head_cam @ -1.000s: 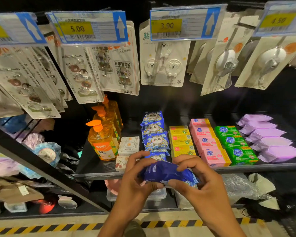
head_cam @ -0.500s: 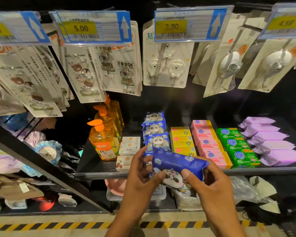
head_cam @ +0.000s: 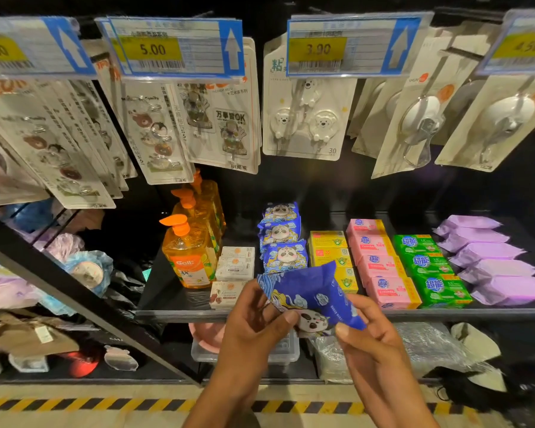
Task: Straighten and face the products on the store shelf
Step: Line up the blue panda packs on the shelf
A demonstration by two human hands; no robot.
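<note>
A blue panda-print packet [head_cam: 314, 293] hangs in the air just in front of the black shelf [head_cam: 179, 313]. My left hand [head_cam: 257, 332] pinches its left end and my right hand [head_cam: 368, 338] pinches its lower right corner. The packet is tilted, its plain blue back up and the panda face toward me at the bottom. Behind it a row of matching panda packets [head_cam: 283, 254] runs back along the shelf, faces up.
Orange soap bottles [head_cam: 189, 251] and small white boxes [head_cam: 235, 267] stand left of the panda row. Yellow [head_cam: 329, 245], pink [head_cam: 380, 267], green [head_cam: 430, 267] and purple [head_cam: 488, 264] packs lie to the right. Carded hooks [head_cam: 306, 118] hang above, under price tags. Bins sit below.
The packet has been turned in my hands: it lay flat between them, then rose and tilted, so its panda face now shows at the bottom. The view shifted slightly closer.
</note>
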